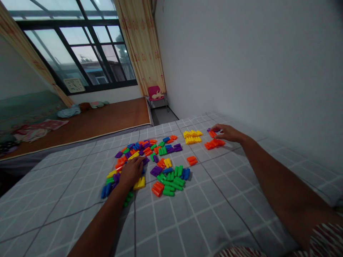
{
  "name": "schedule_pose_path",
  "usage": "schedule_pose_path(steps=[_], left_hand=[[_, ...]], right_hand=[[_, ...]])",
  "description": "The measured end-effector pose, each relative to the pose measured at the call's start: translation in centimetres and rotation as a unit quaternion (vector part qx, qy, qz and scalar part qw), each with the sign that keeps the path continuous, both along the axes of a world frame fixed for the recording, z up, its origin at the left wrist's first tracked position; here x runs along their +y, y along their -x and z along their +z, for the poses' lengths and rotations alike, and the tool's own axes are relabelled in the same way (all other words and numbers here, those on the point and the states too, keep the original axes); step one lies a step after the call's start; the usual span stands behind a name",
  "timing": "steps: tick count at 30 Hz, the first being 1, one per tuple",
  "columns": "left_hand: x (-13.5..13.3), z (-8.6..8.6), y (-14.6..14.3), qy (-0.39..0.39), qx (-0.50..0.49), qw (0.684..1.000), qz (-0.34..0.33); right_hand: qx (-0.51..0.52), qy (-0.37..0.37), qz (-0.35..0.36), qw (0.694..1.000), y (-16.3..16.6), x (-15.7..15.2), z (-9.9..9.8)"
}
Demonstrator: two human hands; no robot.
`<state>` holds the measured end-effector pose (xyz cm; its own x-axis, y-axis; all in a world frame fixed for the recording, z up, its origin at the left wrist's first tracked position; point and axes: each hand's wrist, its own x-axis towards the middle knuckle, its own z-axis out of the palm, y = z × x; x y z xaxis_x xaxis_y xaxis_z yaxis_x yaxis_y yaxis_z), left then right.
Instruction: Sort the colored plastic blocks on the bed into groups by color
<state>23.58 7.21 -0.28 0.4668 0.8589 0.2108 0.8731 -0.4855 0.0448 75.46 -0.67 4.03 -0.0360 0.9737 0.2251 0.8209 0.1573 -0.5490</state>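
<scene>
A heap of small plastic pieces (pixel 150 160) in orange, green, purple, blue and yellow lies on a grey checked bed sheet (pixel 203 214). My left hand (pixel 132 171) rests palm down on the heap's left side, fingers curled over the pieces; what it grips is hidden. My right hand (pixel 226 132) reaches to the far right with its fingertips pinched on an orange piece (pixel 212 134). Just below that hand lies a group of orange pieces (pixel 214 143). A sorted block of yellow pieces (pixel 192 136) sits to its left, and a small orange pair (pixel 192 160) lies nearer me.
A white wall (pixel 254 64) runs close along the right side of the bed. Beyond the bed are a brown wooden platform (pixel 93 123), a small pink chair (pixel 157 94), curtains and a large window (pixel 80 50). Clothes lie at the far left.
</scene>
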Motion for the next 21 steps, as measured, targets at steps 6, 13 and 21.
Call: schedule_pose_path(steps=[6, 13, 21], left_hand=[[0.0, 0.0, 0.0, -0.003, 0.006, 1.0, -0.002], [0.1, -0.3, 0.1, -0.017, 0.003, 1.0, -0.022], [-0.5, -0.1, -0.1, -0.003, -0.018, 1.0, -0.006]], right_hand=[[-0.125, 0.052, 0.072, 0.988, 2.2, 0.1, -0.1], [-0.154, 0.114, 0.031, 0.981, 3.3, -0.4, 0.3], [-0.163, 0.067, 0.059, 0.983, 1.6, 0.0, -1.1]])
